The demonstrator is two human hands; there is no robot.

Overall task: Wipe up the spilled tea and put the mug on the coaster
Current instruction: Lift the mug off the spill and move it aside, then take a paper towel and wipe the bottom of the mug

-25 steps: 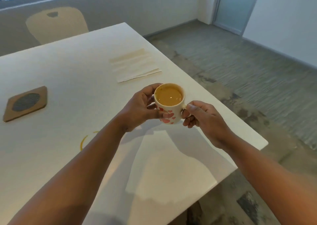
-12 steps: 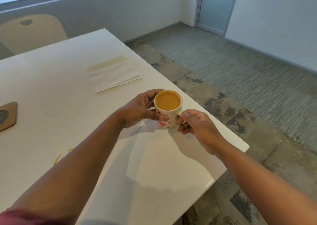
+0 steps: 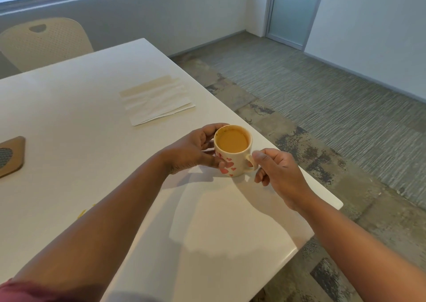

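Near the white table's (image 3: pixel 96 122) right edge: cream ceramic heart-print mug (image 3: pixel 232 157), nearly full of tea. Left hand (image 3: pixel 191 150) wraps body, right hand (image 3: pixel 276 168) pinches handle. Rigid, breakable, sloshes easily; carry level, two-handed.

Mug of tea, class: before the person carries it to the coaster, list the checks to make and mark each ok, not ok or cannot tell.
1. White heart-patterned ceramic mug upright: ok.
2. Left hand grips the mug's side: ok.
3. Right hand pinches the handle: ok.
4. Tea level below the rim: ok, though high.
5. Brown square coaster bare: cannot tell, partly out of frame.
6. Yellow spill wiped: not ok; the white folded napkins lie unused.
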